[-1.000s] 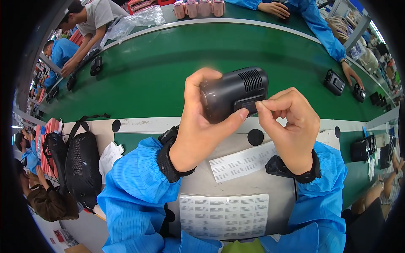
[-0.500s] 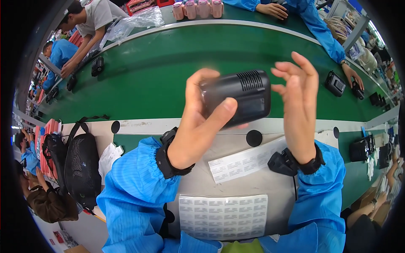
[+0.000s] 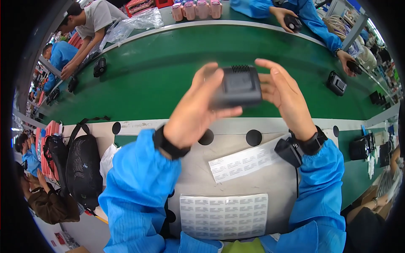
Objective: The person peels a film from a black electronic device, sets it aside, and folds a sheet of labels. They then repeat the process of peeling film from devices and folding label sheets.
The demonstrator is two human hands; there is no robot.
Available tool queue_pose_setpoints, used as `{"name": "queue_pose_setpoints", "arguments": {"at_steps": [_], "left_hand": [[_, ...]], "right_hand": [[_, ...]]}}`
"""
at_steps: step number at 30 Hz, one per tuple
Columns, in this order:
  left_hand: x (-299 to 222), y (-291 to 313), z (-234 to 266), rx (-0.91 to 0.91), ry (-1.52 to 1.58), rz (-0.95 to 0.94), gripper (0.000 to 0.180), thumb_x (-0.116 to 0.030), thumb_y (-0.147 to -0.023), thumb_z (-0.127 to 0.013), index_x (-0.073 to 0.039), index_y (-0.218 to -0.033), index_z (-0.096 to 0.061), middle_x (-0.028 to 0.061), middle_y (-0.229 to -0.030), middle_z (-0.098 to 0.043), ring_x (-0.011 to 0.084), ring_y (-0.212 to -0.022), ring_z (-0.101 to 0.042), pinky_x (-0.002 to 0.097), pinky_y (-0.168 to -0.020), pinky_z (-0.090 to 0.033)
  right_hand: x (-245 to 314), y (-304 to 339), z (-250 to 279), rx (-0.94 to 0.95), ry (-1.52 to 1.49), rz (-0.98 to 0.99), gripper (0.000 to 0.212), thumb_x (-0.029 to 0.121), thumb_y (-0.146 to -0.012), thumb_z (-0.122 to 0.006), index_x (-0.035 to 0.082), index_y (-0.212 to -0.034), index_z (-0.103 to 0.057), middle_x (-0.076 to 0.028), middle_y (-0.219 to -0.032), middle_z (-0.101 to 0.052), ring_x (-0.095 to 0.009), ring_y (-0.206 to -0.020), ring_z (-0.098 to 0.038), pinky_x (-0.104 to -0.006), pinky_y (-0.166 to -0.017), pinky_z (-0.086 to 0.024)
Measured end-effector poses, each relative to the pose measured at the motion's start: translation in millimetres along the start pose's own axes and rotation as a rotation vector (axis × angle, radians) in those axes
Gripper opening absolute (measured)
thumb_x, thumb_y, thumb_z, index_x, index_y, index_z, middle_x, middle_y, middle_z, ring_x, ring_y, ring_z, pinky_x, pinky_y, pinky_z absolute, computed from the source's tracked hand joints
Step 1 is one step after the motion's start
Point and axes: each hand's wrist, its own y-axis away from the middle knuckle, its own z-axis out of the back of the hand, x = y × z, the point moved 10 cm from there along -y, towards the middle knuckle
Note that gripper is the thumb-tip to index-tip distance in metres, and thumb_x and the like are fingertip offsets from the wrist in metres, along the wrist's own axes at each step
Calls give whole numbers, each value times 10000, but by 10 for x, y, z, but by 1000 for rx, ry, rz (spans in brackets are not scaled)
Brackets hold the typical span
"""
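A black boxy device (image 3: 241, 86) with rounded corners and a slotted vent along its top is held up over the green surface. My left hand (image 3: 196, 97) grips its left end, thumb on the near face and a finger underneath; the hand is slightly blurred. Beside its right end is my right hand (image 3: 289, 92), fingers stretched and apart. Its fingertips reach the device's edge, and I cannot tell whether they touch. Below my hands, a tilted strip of printed labels (image 3: 242, 163) and a larger label sheet (image 3: 223, 215) lie on the pale worktop (image 3: 194, 173).
A green belt-like surface (image 3: 160, 55) runs across, with black devices at left (image 3: 99, 67) and right (image 3: 336, 83). A co-worker's hands (image 3: 282, 17) hold dark devices at the far right. Pink containers (image 3: 190, 10) stand at the back. A black mesh bag (image 3: 84, 173) lies left.
The device has been turned, showing a different face with the vent now at its top edge. My right hand came lower and closer to it. A co-worker's hands lifted dark devices.
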Motion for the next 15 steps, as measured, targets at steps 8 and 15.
{"name": "queue_pose_setpoints", "arguments": {"at_steps": [8, 15], "left_hand": [[-568, -1482, 1290, -22, -678, -608, 704, -163, -781, -660, -43, -1328, -234, 200, -1281, -338, 358, -1058, -487, 439, -851, -475], [-1006, -1078, 1181, -795, -1487, -574, 761, -367, -757, -675, -5, -1317, -310, 219, -1259, -396, 316, -1085, -468, 334, -946, -361]], "right_hand": [[-221, 289, -567, 659, 904, 111, 410, 236, -821, -618, 56, -1170, -498, -88, -1068, -567, -193, -962, -541, -305, -805, -429], [-587, 562, -736, 887, 1179, 160, 226, 148, -743, -670, 25, -919, -597, -93, -976, -593, -206, -864, -563, -296, -705, -441]]}}
